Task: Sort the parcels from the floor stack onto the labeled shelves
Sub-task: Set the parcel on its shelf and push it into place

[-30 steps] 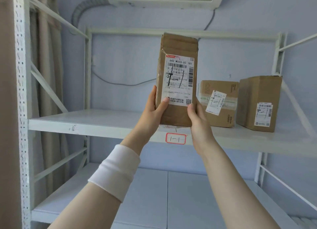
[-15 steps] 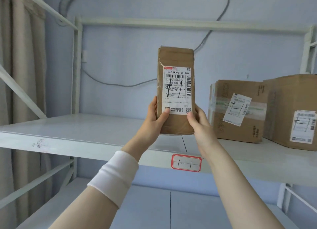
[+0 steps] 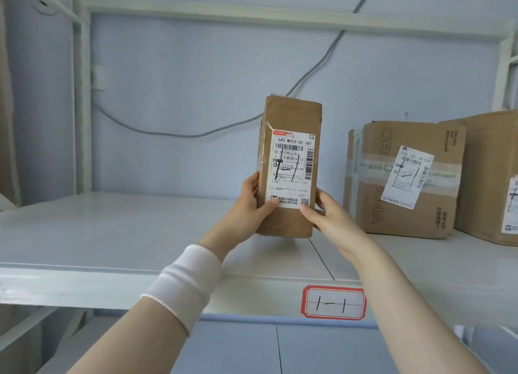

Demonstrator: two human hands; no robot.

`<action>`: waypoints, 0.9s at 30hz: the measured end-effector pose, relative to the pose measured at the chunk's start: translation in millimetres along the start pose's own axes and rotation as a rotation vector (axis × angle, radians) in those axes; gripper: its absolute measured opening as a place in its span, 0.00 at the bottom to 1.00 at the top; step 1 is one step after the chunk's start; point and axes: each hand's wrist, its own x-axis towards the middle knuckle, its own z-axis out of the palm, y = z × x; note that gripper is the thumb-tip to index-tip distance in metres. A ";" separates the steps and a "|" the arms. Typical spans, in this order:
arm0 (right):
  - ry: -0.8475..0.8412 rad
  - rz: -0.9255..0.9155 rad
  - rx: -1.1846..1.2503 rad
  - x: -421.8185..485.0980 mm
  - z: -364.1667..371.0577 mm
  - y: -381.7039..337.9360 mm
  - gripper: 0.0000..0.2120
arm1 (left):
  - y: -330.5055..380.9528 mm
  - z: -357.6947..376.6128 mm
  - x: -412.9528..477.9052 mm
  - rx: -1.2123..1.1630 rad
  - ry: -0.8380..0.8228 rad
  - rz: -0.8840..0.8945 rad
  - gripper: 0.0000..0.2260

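Two boxes (image 3: 403, 177) stand on the shelf (image 3: 112, 233) at 3 o'clock, near the parcel (image 3: 288, 166). Left hand (image 3: 249, 208) & right hand (image 3: 328, 216) clamp parcel's lower sides, upright, above shelf tag (image 3: 333, 303) marked 1-1.

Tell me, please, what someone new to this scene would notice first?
A tall brown cardboard parcel stands upright at centre on the white metal shelf, held low by the left hand and the right hand. Its white shipping label carries handwritten "1-1", matching the red-bordered shelf tag below.
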 end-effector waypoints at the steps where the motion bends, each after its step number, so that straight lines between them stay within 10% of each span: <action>1: -0.013 0.015 -0.029 4.8 -1.5 3.2 0.26 | -2.8 -0.8 3.7 0.018 -0.019 -0.007 0.31; 18: -0.059 0.237 -0.344 45.8 -15.5 20.2 0.35 | -28.8 -20.2 60.1 0.467 -0.264 -0.216 0.32; 27: -0.064 0.282 -0.397 65.5 -9.0 17.3 0.19 | -31.2 -17.3 69.7 0.460 -0.229 -0.268 0.24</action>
